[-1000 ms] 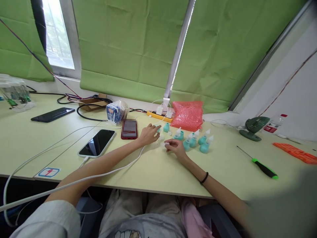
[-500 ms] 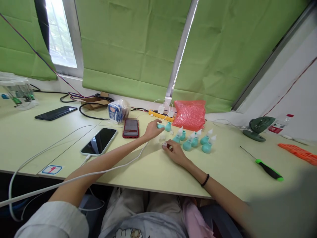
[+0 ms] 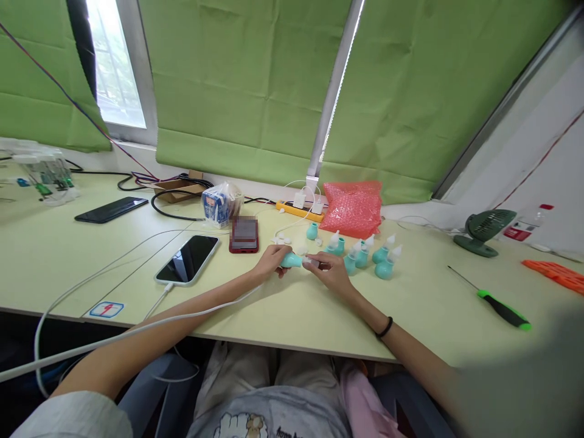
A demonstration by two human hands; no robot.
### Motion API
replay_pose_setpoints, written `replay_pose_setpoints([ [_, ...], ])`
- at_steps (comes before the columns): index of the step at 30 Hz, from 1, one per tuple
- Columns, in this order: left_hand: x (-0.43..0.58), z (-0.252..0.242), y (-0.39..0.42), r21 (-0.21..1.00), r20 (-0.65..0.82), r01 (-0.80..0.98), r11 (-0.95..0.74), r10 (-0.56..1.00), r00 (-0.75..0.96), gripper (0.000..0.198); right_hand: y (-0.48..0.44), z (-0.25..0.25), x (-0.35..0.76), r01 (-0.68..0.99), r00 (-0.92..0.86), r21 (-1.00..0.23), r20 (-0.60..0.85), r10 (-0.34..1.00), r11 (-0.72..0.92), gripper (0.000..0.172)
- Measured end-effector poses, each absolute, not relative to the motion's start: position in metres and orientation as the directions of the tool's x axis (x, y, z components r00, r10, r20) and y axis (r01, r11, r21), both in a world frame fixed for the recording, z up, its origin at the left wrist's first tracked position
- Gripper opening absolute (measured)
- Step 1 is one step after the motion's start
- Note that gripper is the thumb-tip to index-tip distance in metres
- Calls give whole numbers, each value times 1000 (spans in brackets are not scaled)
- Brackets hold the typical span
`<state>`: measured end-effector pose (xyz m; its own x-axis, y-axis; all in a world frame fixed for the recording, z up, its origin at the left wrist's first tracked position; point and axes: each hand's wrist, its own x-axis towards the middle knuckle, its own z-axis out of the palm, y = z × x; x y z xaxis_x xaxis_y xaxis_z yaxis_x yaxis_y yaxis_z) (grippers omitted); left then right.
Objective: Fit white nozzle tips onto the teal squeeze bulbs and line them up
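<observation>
My left hand (image 3: 272,260) is closed around a teal rubber bulb (image 3: 291,260), which lies on its side with its neck to the right. Meeting that neck is a small whitish translucent nozzle (image 3: 311,261), pinched in my right hand (image 3: 332,271); whether it sits inside the neck I cannot tell. Just behind my hands stands a teal bulb without a nozzle (image 3: 312,231). To the right are several teal bulbs (image 3: 384,270), most topped with clear pointed nozzles. Small white pieces (image 3: 283,239) lie on the table behind my left hand.
A red bubble-wrap pouch (image 3: 351,210) and a yellow power strip (image 3: 298,211) lie at the back. Phones (image 3: 188,260) are on the left, with a white cable crossing my left forearm. Rightward are a screwdriver (image 3: 504,310), a green fan (image 3: 486,231) and an orange plastic piece (image 3: 554,275).
My left hand has picked up the teal bulb from the back and drawn it nearer. My right hand has brought the nozzle up against the bulb's neck. The view has shifted slightly.
</observation>
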<state>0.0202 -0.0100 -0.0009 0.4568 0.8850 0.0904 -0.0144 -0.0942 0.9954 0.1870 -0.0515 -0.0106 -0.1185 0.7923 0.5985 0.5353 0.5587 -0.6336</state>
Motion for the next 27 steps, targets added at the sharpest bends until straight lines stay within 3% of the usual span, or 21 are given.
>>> replay_pose_setpoints([
  [5, 18, -2, -8, 999, 43, -7, -45, 862, 505, 34, -52, -12, 187, 457, -161, -698, 545, 823, 552, 31],
  [9, 14, 0, -7, 997, -31, 71, -14, 808, 589, 36, -52, -15, 188, 412, -95, -761, 511, 855, 501, 37],
  [13, 11, 2, -12, 981, -61, 178, -79, 743, 666, 38, -50, -17, 191, 378, -43, -791, 504, 863, 481, 29],
  [22, 6, 0, -8, 919, 36, 261, -296, 722, 690, 36, -49, -14, 194, 333, -143, -849, 384, 912, 410, 26],
  [27, 9, -4, -9, 841, 179, 292, -456, 743, 645, 39, -49, -13, 195, 241, -141, -913, 302, 943, 329, 30],
])
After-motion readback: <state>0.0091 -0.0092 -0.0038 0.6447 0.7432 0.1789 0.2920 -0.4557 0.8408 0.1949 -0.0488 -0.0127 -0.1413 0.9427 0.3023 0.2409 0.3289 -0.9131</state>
